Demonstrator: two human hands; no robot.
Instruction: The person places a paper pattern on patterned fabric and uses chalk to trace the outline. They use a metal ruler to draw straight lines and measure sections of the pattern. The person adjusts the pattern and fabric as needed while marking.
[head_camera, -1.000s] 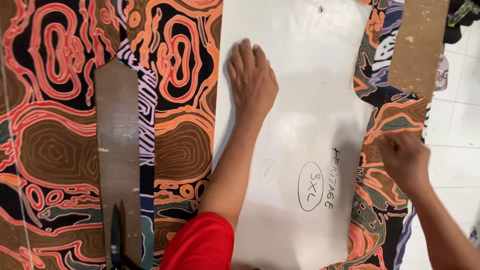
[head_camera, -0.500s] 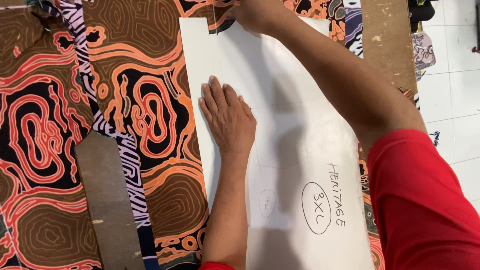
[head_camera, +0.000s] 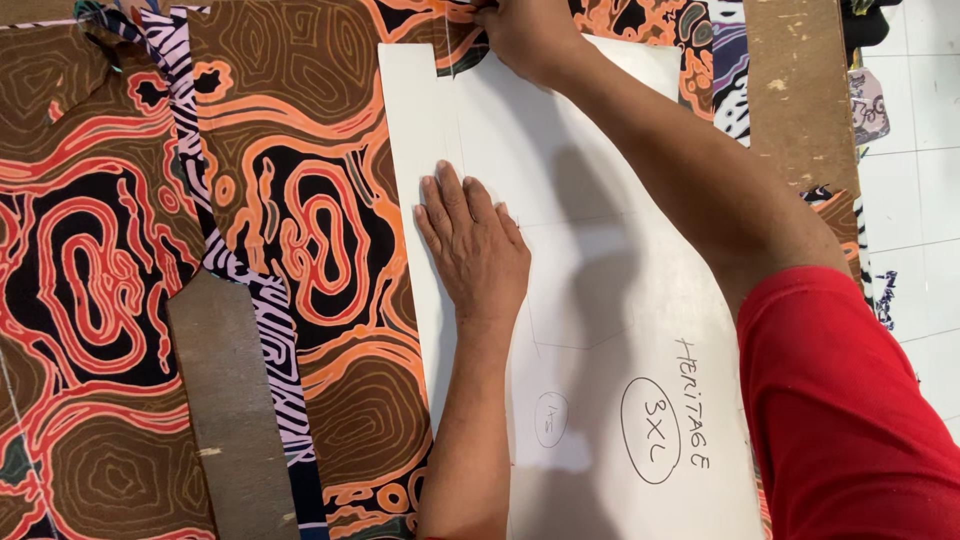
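A large white card pattern piece (head_camera: 600, 250) with handwriting on it lies on brown, orange and black patterned fabric (head_camera: 300, 230). My left hand (head_camera: 475, 245) lies flat on the card near its left edge, fingers spread, pressing it down. My right hand (head_camera: 525, 35) reaches to the card's top edge by a notch, fingers curled; whether it holds a small tool I cannot tell. My right arm in a red sleeve (head_camera: 850, 410) crosses the card.
Bare brown table surface (head_camera: 225, 400) shows through a cut-out gap at lower left and as a strip (head_camera: 795, 90) at upper right. A black-and-white zebra-print band (head_camera: 265, 320) runs down the fabric. White floor tiles (head_camera: 910, 150) lie beyond the table's right edge.
My right hand went from the card's right side up to its top edge. My left hand stays flat on the card, now nearer its left edge. The view has shifted up along the card.
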